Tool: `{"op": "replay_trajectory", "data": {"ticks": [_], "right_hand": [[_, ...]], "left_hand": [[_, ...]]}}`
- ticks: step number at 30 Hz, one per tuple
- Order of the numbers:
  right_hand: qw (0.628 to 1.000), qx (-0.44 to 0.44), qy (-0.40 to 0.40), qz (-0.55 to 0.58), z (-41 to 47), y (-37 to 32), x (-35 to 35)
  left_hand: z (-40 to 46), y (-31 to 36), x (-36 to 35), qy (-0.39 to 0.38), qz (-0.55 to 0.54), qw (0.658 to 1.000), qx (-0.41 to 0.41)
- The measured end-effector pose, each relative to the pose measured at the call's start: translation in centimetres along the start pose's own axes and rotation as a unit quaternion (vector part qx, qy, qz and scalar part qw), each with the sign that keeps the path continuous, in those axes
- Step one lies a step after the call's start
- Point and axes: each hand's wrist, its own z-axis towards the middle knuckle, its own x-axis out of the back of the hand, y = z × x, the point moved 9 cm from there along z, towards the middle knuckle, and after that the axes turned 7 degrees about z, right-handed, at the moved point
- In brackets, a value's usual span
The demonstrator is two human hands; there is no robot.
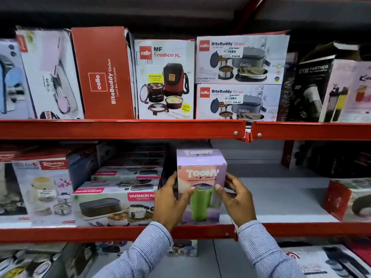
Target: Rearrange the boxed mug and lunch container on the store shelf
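Bright even light; edges blurred, wide-angle bowed.

Middle shelf [281,199] open R of mug box [201,185] to red box [339,199]; L side blocked by lunch container boxes [114,199], touching.

Top shelf: red box [103,73] "cello BiteBuddy Deluxe"; centre box [164,79] "cello MF Freshco Plus"; two stacked boxes [240,77] "cello BiteBuddy Deluxe", tags $18.00 and $19.00; black box [310,87] "GYM PARTNER". Lower shelf: mug box [201,177] "TOONY", lunch box [114,203] "VARMORA", left box [43,189] "Rishabh".
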Motion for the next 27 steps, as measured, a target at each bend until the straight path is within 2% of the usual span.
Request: {"op": "replay_trajectory", "data": {"ticks": [6, 10, 15, 21, 25, 27], "right_hand": [[0.999, -0.028, -0.002, -0.020, 0.7, 2.4, -0.4], [0.999, -0.040, -0.019, 0.010, 0.2, 3.4, 0.0], [0.992, -0.108, -0.067, -0.009, -1.3, 6.7, -0.6], [0.991, -0.107, -0.076, -0.030, -1.7, 6.7, -1.1], [0.991, -0.120, -0.062, -0.016, -2.1, 6.3, -0.9], [0.995, -0.100, 0.013, -0.012, -2.6, 4.5, 0.3]], "left_hand": [[0.8, -2.1, -1.1, -0.001, 0.035, 0.999, 0.013], [0.4, -2.4, -1.3, 0.004, 0.050, 0.999, 0.015], [-0.7, -3.7, -3.0, -0.055, 0.071, 0.995, 0.038], [-0.5, -4.4, -3.4, -0.064, 0.066, 0.994, 0.054], [-0.8, -4.1, -3.4, -0.081, 0.081, 0.992, 0.052], [-1.2, -3.4, -2.3, -0.060, 0.079, 0.994, 0.051]]}}
